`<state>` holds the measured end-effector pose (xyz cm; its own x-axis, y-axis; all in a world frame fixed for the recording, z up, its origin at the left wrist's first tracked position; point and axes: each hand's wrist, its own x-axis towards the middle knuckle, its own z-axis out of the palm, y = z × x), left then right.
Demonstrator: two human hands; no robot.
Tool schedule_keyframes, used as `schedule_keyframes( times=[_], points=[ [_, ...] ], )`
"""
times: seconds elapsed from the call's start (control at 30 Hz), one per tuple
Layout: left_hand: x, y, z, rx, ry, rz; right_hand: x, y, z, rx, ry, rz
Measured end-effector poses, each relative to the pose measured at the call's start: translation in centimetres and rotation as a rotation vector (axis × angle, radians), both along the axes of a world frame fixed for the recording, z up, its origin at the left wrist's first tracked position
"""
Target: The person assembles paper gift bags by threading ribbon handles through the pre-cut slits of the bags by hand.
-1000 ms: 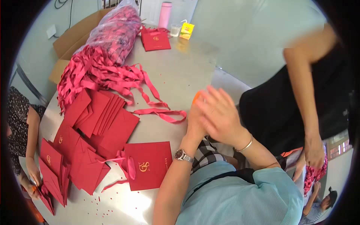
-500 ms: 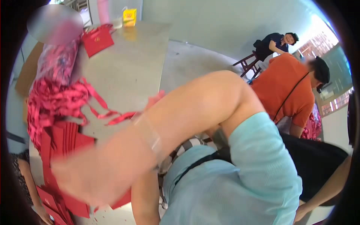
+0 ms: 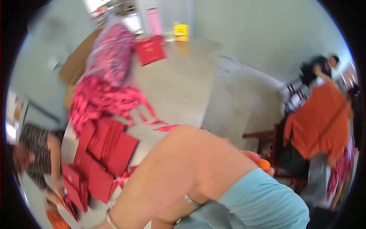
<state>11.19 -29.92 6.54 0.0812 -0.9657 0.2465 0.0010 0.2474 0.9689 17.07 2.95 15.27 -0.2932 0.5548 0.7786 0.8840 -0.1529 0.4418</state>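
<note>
My right arm (image 3: pixel 171 171), in a light blue sleeve (image 3: pixel 267 200), bends across the foreground. It runs down to a bangle (image 3: pixel 110 220) at the bottom edge, and the right hand lies beyond the frame. Under that arm shows a wrist with a silver band (image 3: pixel 192 200), seemingly my left; its hand is hidden there. Past my upper arm, fingers (image 3: pixel 251 154) with a bright orange piece at a fingertip stick out; whose they are I cannot tell. Red paper bags (image 3: pixel 110 143) lie stacked left of my arm. Pink-red ribbon (image 3: pixel 103 99) lies tangled behind them.
A clear plastic sack (image 3: pixel 110 57) of ribbon, a red bag (image 3: pixel 150 51), a yellow box (image 3: pixel 181 30) and a pink bottle (image 3: pixel 153 23) stand on the metal table (image 3: pixel 179 84). A co-worker's hand (image 3: pixel 57 194) touches red bags at left. A person in orange (image 3: pixel 318 122) is at right.
The view has swung, so the table contents sit further right and the person at left shows more. My right hand has left the frame at the bottom. The orange-tipped fingers have come into view.
</note>
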Motion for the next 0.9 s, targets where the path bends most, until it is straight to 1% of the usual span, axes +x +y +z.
schedule_keyframes(
  times=[0.07, 0.1, 0.13, 0.17, 0.2, 0.23, 0.27, 0.3, 0.33, 0.37, 0.4, 0.43, 0.5, 0.53, 0.6, 0.67, 0.73, 0.8, 0.9],
  points=[
    [1.5, 1.3, 0.3, 0.002, -0.034, 0.128, -1.6, -5.2, 2.3, -0.470, 0.055, -0.017],
    [1.9, 2.0, 0.2, 0.009, -0.033, 0.197, -0.5, -8.5, 3.9, -0.705, 0.061, -0.024],
    [1.8, 2.8, 0.1, 0.018, -0.024, 0.258, -1.0, -10.1, 2.0, -0.555, 0.163, -0.065],
    [1.4, 3.5, -0.3, 0.027, -0.002, 0.307, -0.4, -11.2, 2.0, -0.447, 0.217, -0.079],
    [0.7, 4.0, -0.7, 0.036, 0.027, 0.347, 0.4, -13.9, 1.7, -0.622, 0.119, -0.175],
    [0.2, 4.8, -0.9, 0.039, 0.049, 0.378, 1.5, -15.1, 0.9, -0.698, 0.236, -0.155],
    [-0.1, 4.8, -1.0, 0.040, 0.062, 0.397, 2.0, -16.7, 1.9, -0.764, 0.326, -0.191],
    [-0.5, 4.6, -0.6, 0.038, 0.072, 0.405, 2.8, -18.5, 2.3, -0.767, 0.343, -0.224],
    [-0.4, 4.6, -1.3, -0.029, -0.159, 0.689, 3.3, -20.7, 2.8, -0.763, 0.360, -0.268],
    [0.2, 4.9, -1.9, -0.086, -0.403, 0.961, 3.6, -22.9, 3.2, -0.640, 0.385, -0.319],
    [1.7, 5.7, -1.5, -0.014, -0.303, 0.955, 3.9, -25.4, 3.5, -0.512, 0.408, -0.378],
    [3.7, 7.0, -0.5, 0.052, -0.203, 0.938, 4.2, -28.6, 3.9, -0.528, 0.459, -0.513],
    [5.5, 10.9, 2.0, 0.059, 0.219, 0.962, 4.4, -33.7, 2.5, -0.094, 0.678, -0.677],
    [5.4, 13.4, 3.0, 0.031, 0.441, 0.908, 3.9, -34.4, 1.0, -0.097, 0.679, -0.690],
    [5.8, 15.6, 2.9, -0.326, 0.646, 0.965, 1.9, -35.2, -1.8, 0.588, 1.110, -0.627],
    [5.4, 18.0, 3.0, -0.532, 0.871, 0.806, -1.3, -31.8, -2.9, 0.367, 1.103, -0.479],
    [4.5, 19.0, 2.8, -0.619, 0.941, 0.792, -1.8, -29.0, -4.0, 0.213, 0.903, -0.312],
    [3.5, 19.4, 3.2, -0.563, 0.893, 0.830, -2.3, -27.2, -4.9, 0.263, 0.915, -0.278],
    [2.1, 19.9, 2.9, -0.610, 0.802, 0.854, -2.7, -26.0, -4.9, 0.301, 1.004, -0.226]
  ],
)
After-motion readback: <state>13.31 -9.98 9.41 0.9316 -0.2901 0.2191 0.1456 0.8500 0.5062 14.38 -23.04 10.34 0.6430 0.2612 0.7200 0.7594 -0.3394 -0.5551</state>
